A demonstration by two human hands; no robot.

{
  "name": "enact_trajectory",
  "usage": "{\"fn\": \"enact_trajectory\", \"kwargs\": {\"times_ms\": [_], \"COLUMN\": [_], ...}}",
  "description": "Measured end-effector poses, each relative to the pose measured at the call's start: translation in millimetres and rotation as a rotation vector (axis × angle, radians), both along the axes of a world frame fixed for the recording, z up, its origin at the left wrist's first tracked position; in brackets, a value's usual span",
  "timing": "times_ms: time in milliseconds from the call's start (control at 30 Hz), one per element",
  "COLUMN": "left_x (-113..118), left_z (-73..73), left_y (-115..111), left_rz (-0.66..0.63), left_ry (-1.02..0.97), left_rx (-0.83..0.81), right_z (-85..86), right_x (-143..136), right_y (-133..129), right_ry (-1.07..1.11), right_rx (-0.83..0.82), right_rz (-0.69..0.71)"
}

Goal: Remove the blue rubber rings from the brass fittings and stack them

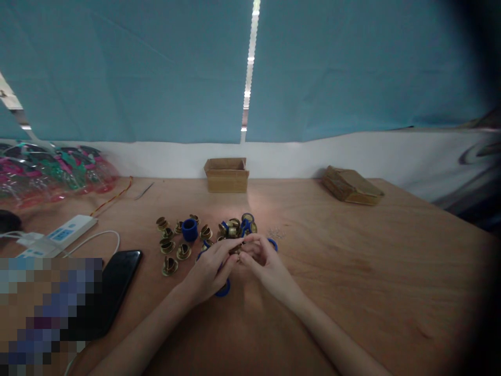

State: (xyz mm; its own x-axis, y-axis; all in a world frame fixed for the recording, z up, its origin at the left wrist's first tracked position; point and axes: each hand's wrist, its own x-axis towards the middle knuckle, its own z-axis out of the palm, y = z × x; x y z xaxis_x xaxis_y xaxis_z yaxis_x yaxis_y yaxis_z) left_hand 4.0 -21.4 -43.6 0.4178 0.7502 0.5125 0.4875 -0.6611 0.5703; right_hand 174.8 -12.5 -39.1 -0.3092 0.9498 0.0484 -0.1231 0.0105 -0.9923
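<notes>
I see my left hand (211,269) and right hand (263,261) meeting fingertip to fingertip over the middle of the surface (352,271), fingers curled inward and pinched on a small brass fitting (236,249) held between them; it is too small and too covered for me to make out its shape. Both forearms come up from the bottom edge and converge, wrists low, the heels of the hands near the wood. A blue ring (223,290) peeks out under my left hand, touching the surface, and another blue ring (273,243) shows just behind my right fingers.

Just beyond the hands lies a loose cluster of brass pieces (172,249), dull gold, round and flanged, with a squat blue plastic cylinder (190,230) standing upright among them. The surface is plain plywood, matte and lightly grained. Farther back sit an open cardboard box (226,175) and a flat brown packet (351,185). To my left lie a black phone (113,282) and a white power strip (66,232)
</notes>
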Motion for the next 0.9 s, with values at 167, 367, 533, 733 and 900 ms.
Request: {"fn": "enact_trajectory", "kwargs": {"times_ms": [167,367,533,733,900], "left_x": [-1,-2,1,4,-12], "left_z": [-2.6,-6.7,-5.8,-0.2,17.7], "left_y": [2,5,2,-1,-2], "left_rz": [-0.017,-0.002,0.004,0.031,0.185], "left_ry": [-0.039,-0.003,0.050,0.107,0.146], "left_rx": [-0.012,-0.013,0.006,0.107,0.190], "right_z": [-2.7,-2.4,-1.1,8.1,9.8], "right_x": [1,1,2,5,8], "right_y": [3,4,6,7,7], "right_ry": [0.026,-0.003,-0.011,-0.017,-0.036], "right_rx": [-0.023,-0.021,-0.034,-0.069,-0.111], "right_rz": [-0.017,-0.039,-0.059,-0.098,-0.120]}}
